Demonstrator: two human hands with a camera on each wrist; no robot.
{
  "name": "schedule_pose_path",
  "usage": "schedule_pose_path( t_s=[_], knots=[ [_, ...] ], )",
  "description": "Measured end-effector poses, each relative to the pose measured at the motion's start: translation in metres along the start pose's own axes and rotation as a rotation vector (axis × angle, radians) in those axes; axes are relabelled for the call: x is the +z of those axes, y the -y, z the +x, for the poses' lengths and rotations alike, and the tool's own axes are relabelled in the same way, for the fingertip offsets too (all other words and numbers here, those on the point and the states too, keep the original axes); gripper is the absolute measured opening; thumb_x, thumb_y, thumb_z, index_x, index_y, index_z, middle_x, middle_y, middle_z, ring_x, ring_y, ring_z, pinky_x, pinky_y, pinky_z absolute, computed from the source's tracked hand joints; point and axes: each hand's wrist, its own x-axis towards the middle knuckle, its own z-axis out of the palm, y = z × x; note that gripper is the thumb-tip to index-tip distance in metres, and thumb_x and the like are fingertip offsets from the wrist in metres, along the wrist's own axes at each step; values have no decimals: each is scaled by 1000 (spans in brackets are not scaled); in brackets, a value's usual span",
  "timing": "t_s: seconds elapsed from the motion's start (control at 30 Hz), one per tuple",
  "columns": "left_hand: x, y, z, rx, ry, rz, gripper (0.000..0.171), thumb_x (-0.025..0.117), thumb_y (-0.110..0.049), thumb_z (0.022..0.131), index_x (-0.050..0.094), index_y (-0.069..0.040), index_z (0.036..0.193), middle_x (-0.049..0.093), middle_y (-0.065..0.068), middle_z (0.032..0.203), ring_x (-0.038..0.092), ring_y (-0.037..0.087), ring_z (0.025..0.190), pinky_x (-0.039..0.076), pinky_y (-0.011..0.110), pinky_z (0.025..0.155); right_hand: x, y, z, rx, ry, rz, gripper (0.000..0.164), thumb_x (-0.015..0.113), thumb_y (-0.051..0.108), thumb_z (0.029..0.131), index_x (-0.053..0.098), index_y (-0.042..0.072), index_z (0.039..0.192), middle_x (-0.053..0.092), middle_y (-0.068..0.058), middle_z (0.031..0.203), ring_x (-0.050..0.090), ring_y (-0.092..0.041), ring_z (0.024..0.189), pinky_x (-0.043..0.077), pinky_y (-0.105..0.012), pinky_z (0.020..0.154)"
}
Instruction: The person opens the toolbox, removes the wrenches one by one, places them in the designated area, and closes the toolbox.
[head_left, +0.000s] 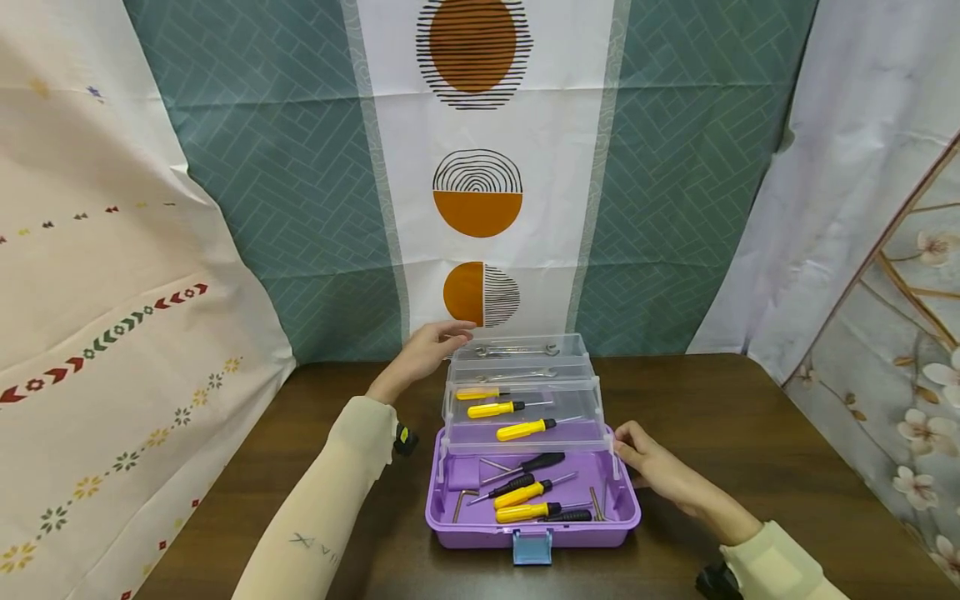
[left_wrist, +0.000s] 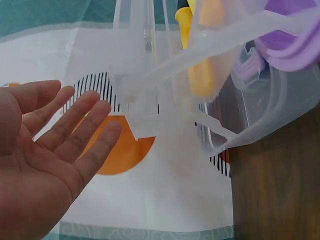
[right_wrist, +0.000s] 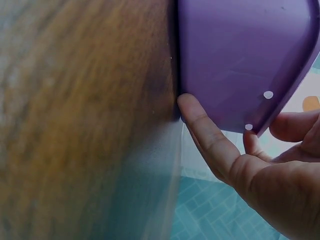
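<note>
A purple toolbox (head_left: 532, 537) sits on the table with its clear tiered trays (head_left: 525, 383) raised behind its base. My left hand (head_left: 431, 350) is beside the upper left end of these trays; in the left wrist view its fingers (left_wrist: 70, 125) are spread, with a gap to the clear plastic. At the right rear corner my right hand (head_left: 660, 467) holds the toolbox, one finger (right_wrist: 210, 132) lying along its outer wall. Yellow-handled screwdrivers (head_left: 523, 493), black-handled screwdrivers (head_left: 542, 461) and hex keys (head_left: 461, 505) lie in the base. Wrenches (head_left: 517, 350) and further screwdrivers (head_left: 495, 409) rest in the trays.
A pale blue latch (head_left: 532, 550) hangs at the toolbox's front. Brown tabletop (head_left: 697, 400) extends to either side. Behind the table hangs a green and white patterned curtain (head_left: 480, 242), with a cream cloth (head_left: 112, 250) on the left and floral fabric (head_left: 900, 400) on the right.
</note>
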Motion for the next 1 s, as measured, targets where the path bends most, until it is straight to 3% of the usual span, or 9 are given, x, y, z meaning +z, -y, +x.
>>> schedule_pose_path(
  t_s=[0.27,0.53,0.8,1.0],
  knots=[
    [3,-16,12,-8,33,24,38,54,-20,109,61,-8,145,66,15,137,62,33,124,53,48,104,1,1,0,-25,28,4,20,39,15,114,36,-4,120,44,-29,127,55,-43,119,58,-59,87],
    [8,-12,30,-13,103,0,38,54,-16,109,61,-5,144,65,19,136,61,41,124,53,53,103,0,0,-2,-6,7,6,20,40,15,114,37,-4,120,45,-28,126,55,-41,118,58,-59,88],
    [9,-15,43,-38,171,73,37,55,-19,109,64,-6,142,66,17,137,65,33,122,56,45,100,-1,-2,-2,-10,3,6,21,40,14,113,37,-5,121,45,-29,124,55,-43,117,58,-58,86],
    [8,-22,45,-52,247,162,37,54,-18,108,64,-7,142,65,15,140,64,29,125,52,46,106,-1,-2,-1,-15,14,6,21,40,14,113,37,-5,121,45,-29,125,55,-42,117,59,-57,86]
  ],
)
